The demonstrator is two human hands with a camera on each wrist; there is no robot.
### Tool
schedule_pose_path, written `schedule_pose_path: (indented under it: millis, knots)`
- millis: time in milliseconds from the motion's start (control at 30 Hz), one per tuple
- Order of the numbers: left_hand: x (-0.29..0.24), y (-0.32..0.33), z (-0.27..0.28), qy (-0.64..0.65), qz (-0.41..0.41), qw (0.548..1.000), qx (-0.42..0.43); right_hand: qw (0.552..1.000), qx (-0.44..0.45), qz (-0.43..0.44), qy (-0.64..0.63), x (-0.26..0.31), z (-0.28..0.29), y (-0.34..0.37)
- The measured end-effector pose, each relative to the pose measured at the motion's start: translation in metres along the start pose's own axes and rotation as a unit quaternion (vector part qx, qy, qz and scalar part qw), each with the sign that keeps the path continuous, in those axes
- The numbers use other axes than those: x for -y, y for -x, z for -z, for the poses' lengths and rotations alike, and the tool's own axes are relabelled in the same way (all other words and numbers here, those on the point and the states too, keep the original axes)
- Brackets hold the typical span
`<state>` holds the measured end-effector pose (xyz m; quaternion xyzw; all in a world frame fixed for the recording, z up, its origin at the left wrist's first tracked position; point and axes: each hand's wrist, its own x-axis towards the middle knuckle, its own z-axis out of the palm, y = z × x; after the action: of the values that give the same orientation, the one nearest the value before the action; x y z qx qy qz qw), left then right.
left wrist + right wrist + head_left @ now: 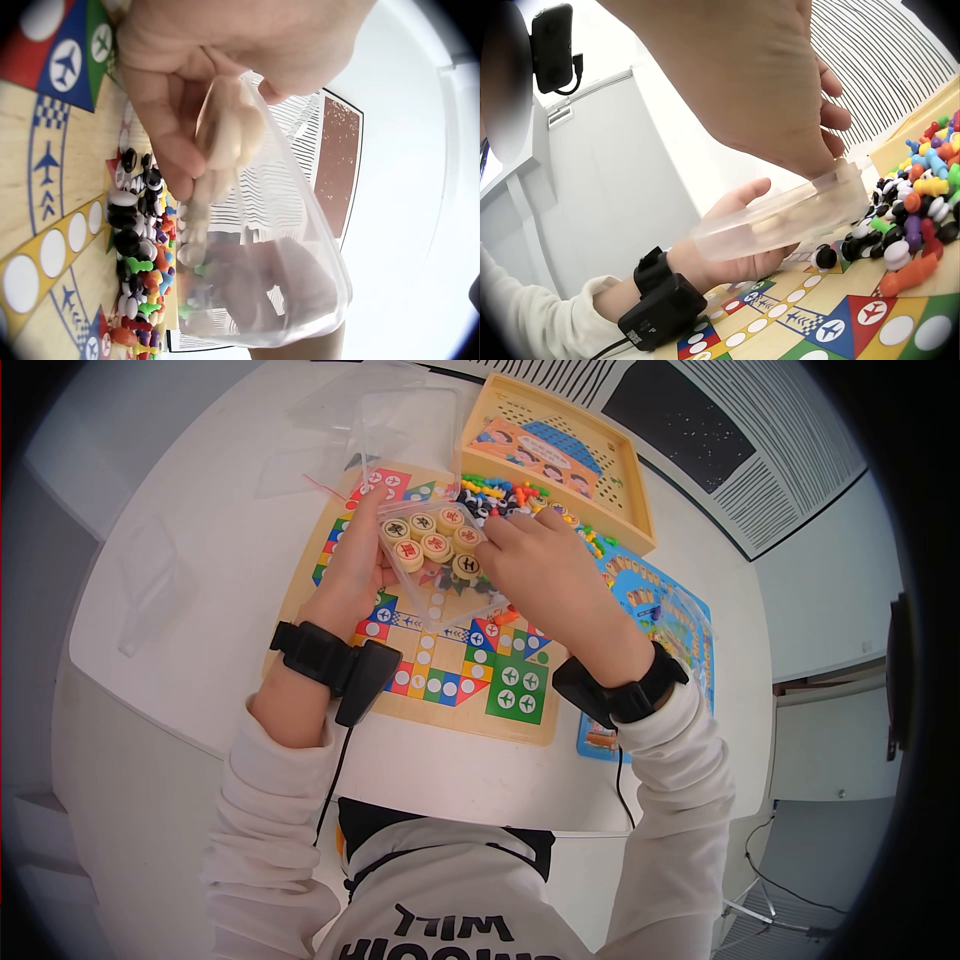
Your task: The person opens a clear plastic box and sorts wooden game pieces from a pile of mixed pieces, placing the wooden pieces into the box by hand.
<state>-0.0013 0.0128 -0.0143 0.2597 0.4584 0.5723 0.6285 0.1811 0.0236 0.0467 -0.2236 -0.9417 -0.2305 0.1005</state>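
My left hand (350, 565) grips a clear plastic box (432, 612) by its left side, over the game board (400, 705). Inside lie several round Chinese chess pieces (437, 547) with red or black characters, bunched toward the left hand. The box is tilted in the left wrist view. At its right end is my right hand (550, 565), fingers bent down at the rim; I cannot tell whether a piece is between them. In the right wrist view the thumb side of that hand overlaps the box wall (780, 225).
Colourful pegs and black-and-white pieces (139, 240) form a pile on the board beyond the box. Behind it stands a wooden tray (640, 510) with a picture booklet (535, 455). A blue board (700, 620) lies right; clear plastic lids and bags (405, 405) lie at the back left.
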Motion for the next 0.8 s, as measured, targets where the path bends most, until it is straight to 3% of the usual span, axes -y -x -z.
schedule_pose_path:
  millis: [600,700,767,800]
  knots:
    - [0.0,0.0,0.0,0.004,-0.008,1.0,-0.004,0.998,0.019,0.004,-0.064,-0.01,0.003,0.0]
    - [0.0,-0.001,0.0,-0.001,-0.003,1.0,-0.009,0.992,0.008,-0.019,-0.126,-0.011,0.001,0.001]
    - [-0.001,0.001,-0.001,0.003,-0.011,1.0,-0.001,0.939,-0.037,-0.136,-0.313,-0.007,0.001,0.0]
    - [-0.002,0.002,-0.001,0.003,-0.011,1.0,-0.001,0.939,-0.037,-0.135,-0.313,-0.004,0.003,-0.002]
